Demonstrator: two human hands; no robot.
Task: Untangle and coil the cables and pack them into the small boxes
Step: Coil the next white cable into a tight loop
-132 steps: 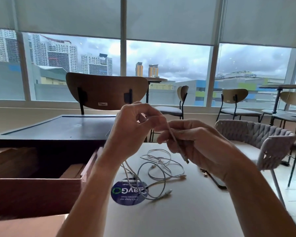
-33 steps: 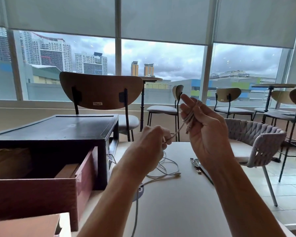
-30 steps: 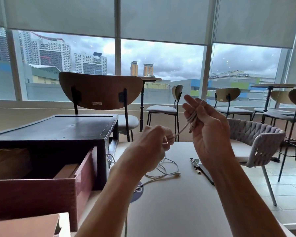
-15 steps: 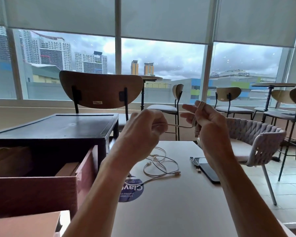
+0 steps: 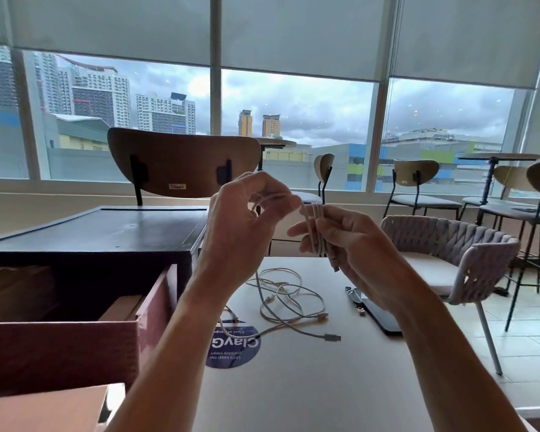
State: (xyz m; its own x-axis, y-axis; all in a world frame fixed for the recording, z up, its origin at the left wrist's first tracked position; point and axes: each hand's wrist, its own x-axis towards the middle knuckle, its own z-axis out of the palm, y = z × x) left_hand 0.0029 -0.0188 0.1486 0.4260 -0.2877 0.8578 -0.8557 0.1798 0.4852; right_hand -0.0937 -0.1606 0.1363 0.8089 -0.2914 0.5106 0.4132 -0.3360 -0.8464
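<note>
White, limp cable (image 5: 313, 224) looping round the right hand (image 5: 353, 244), gripping the coil; left hand (image 5: 240, 226) pinching the free run. Light, springy, probably needing pinching across every loop.

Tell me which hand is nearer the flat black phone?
Right. The right hand hovers just above the flat black phone; the left hand is raised farther left.
</note>
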